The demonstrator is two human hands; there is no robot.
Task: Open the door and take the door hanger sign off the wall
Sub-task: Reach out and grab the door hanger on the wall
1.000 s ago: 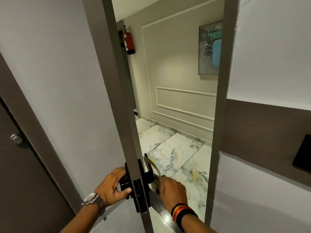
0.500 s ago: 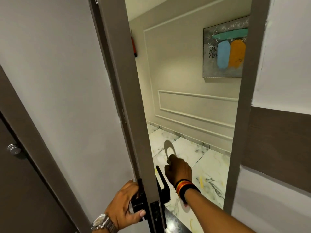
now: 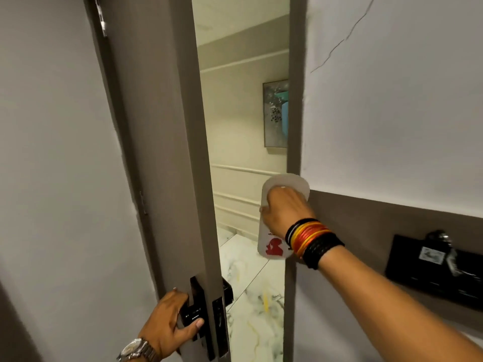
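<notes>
Head view: right hand (image 3: 286, 209) pinches door hanger sign (image 3: 273, 245) near its rounded top; looks light, thin, bendy card, best held there.

A hotel room doorway — door hanger sign (image 3: 271, 246), card-slot panel (image 3: 433, 270), marble-floored corridor (image 3: 251, 296).

Door (image 3: 162, 152) left; sign (image 3: 271, 246) before frame (image 3: 295, 100), right.

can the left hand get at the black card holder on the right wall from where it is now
Probably not as things stand. The left hand is wrapped around the door handle, and the right arm, holding the door hanger sign, stretches across between it and the card holder.
</notes>
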